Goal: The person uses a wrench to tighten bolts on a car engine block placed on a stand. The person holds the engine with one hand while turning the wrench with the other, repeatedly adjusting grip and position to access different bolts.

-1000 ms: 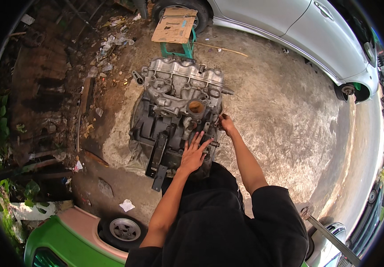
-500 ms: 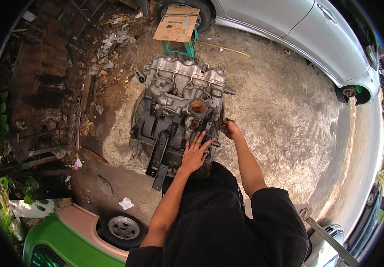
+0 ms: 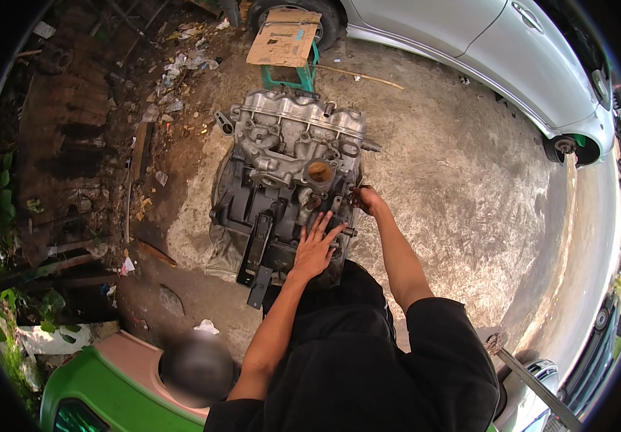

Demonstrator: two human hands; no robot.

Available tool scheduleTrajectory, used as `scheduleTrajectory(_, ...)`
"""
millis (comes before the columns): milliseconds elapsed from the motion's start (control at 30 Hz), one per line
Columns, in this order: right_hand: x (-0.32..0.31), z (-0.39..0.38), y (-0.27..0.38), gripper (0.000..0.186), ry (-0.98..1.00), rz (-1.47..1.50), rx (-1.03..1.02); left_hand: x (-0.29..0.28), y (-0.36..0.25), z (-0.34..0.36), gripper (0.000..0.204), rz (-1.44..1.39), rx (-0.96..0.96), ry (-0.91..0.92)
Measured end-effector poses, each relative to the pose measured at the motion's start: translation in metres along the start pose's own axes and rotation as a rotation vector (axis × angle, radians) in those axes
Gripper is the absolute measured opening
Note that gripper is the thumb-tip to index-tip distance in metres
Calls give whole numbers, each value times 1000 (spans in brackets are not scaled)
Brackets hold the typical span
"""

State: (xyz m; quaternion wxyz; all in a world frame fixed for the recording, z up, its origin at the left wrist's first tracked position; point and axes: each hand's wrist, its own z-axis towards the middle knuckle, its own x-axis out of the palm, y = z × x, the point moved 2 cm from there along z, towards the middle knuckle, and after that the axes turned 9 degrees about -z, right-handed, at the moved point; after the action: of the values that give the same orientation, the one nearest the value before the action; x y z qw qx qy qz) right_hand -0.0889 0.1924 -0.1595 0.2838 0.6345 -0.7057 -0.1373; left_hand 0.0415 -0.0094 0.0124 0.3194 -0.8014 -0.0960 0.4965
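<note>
In front of me a car engine [image 3: 303,151] stands upright on the concrete, with a silvery ribbed top and a dark, greasy block. My left hand [image 3: 314,248] lies spread on the near face of the block, fingers stretched out and pointing away from me. At the engine's right side, my right hand [image 3: 366,200] has its fingers bent together against the edge; whatever they grip is too small and dark to make out. Left of my left hand, a black metal bracket [image 3: 254,252] runs down the block. A short bolt-like stub [image 3: 351,232] sticks out near my left fingertips.
Beyond the engine is a green stool [image 3: 289,78] topped with cardboard [image 3: 284,37], on which tools lie. A silver car [image 3: 461,36] is parked at the far right, a green car [image 3: 109,389] at the near left. Litter and wood scraps [image 3: 141,151] border the left side.
My right hand has shifted slightly away from me along the engine's side, its fingers closer in. My left hand stays in place. The green car's wheel now looks smeared.
</note>
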Motion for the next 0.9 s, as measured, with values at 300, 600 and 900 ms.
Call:
scheduleTrajectory(300,13,8,15,16,-210,-359,-17,1,0,0,75,0,-7,3)
scheduleTrajectory(600,29,-44,22,29,-511,-803,-539,2,1,0,75,-5,10,-11)
scheduleTrajectory(900,56,-113,-35,27,-519,-954,-895,1,0,1,76,-26,5,-14)
